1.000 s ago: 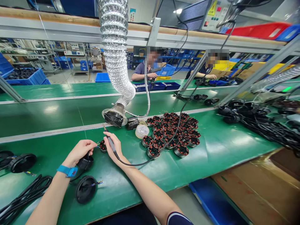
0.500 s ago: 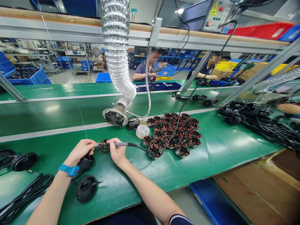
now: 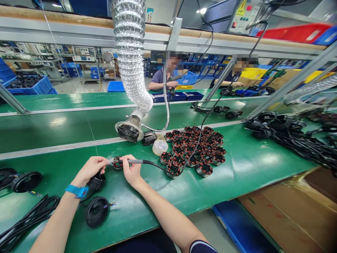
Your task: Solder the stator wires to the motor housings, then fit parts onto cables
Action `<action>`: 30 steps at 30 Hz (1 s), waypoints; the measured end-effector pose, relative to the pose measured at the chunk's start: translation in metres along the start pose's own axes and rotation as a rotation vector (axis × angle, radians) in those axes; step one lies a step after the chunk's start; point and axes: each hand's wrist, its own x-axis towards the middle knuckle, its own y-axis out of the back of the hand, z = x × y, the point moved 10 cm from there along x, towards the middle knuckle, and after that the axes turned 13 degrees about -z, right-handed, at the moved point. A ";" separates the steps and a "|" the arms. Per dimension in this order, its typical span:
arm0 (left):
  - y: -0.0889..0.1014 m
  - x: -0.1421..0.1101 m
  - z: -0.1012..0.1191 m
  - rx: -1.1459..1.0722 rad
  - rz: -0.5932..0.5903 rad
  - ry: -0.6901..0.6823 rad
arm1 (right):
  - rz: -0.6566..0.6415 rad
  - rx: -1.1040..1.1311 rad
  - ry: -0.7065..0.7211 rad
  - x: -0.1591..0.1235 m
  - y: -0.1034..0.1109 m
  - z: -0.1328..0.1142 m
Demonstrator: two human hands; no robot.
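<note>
My right hand is closed around the grey handle of a soldering iron, its tip pointing left over a copper-wound motor stator. A whitish wisp of smoke hangs at the tip. My left hand, with a blue wrist strap, pinches a thin solder wire that comes down from above; the fingertips meet the wire ends beside the stator. Under that hand a black round housing is partly covered. Nearer me lies another black housing with coloured lead ends.
Many stators stand grouped to the right, beside a round tin. A fume extractor hangs behind my hands. Black cables and housings lie left, more cables far right. Two people sit across the bench.
Smoke now rises at the iron's tip. My hands have barely moved. A hand at the far right edge has gone from view.
</note>
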 end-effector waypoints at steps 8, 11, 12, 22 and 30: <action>-0.001 0.000 0.001 -0.029 -0.002 -0.009 | -0.005 0.027 -0.046 -0.002 -0.003 0.006; -0.001 0.000 0.002 -0.033 -0.007 -0.015 | 0.008 0.039 -0.107 -0.003 -0.002 0.017; -0.001 0.000 0.002 -0.034 -0.007 -0.014 | 0.015 0.044 -0.128 -0.004 -0.002 0.021; -0.002 -0.001 0.003 -0.022 -0.006 0.005 | 0.036 0.000 -0.141 -0.004 0.002 0.029; -0.002 0.000 0.002 -0.013 -0.007 0.003 | 0.036 0.044 -0.165 -0.005 0.001 0.032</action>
